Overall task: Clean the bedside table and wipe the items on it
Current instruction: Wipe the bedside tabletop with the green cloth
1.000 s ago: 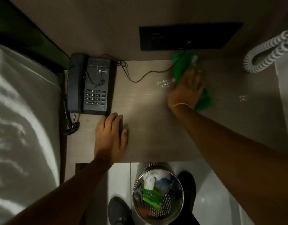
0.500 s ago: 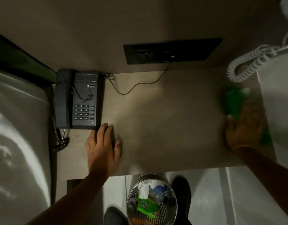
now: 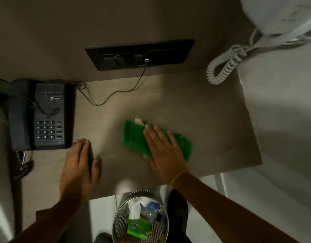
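Right hand (image 3: 164, 151) flat, fingers (image 3: 154, 133) spread, pressing green cloth (image 3: 135, 137) mid-bench (image 3: 212, 120), long axis slanting left-right; unwiped telephone (image 3: 41, 114) far left, just beyond open, empty left hand (image 3: 79, 171).

Under my palms the bedside table (image 3: 195, 111) looks like matt wood-grain laminate; the green cloth (image 3: 133, 137) soft fabric; the phone (image 3: 46, 116) dull dark plastic; lower centre, the bin (image 3: 119, 225) perforated shiny metal.
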